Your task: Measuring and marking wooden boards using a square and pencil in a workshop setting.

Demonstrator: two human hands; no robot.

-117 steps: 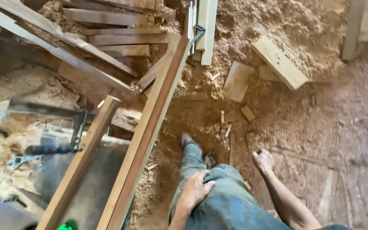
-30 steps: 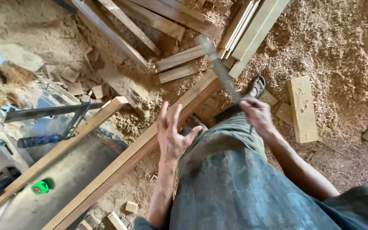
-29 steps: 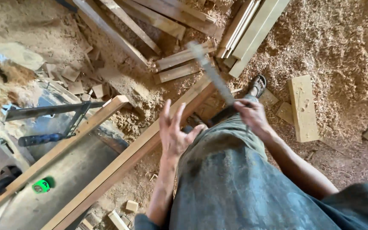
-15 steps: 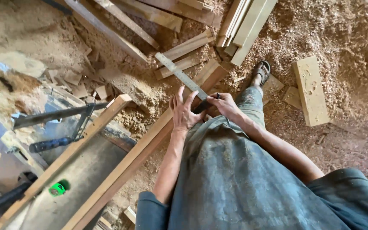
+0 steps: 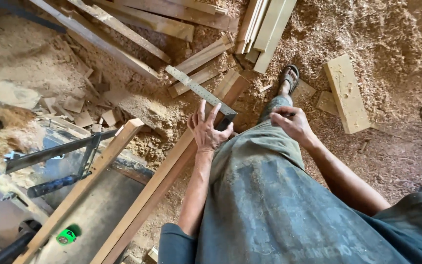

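My left hand (image 5: 208,129) has its fingers spread and presses the dark stock of a metal try square (image 5: 199,90) against a long wooden plank (image 5: 172,171). The plank runs diagonally from the sawdust floor toward me. The square's steel blade points up and to the left, over the plank's far end. My right hand (image 5: 294,124) rests on my thigh, just right of the square, pinching a thin dark pencil (image 5: 289,115).
A second plank (image 5: 89,186) lies parallel on the left over a grey surface holding a saw (image 5: 50,159) and a green tape measure (image 5: 66,237). Loose boards (image 5: 264,24) and offcuts lie at the top. A wood block (image 5: 346,93) and my sandalled foot (image 5: 290,78) are on the sawdust.
The try square, first raised in my right hand, has come down onto the plank under my left hand. My right hand has let go of it and drawn back to my thigh.
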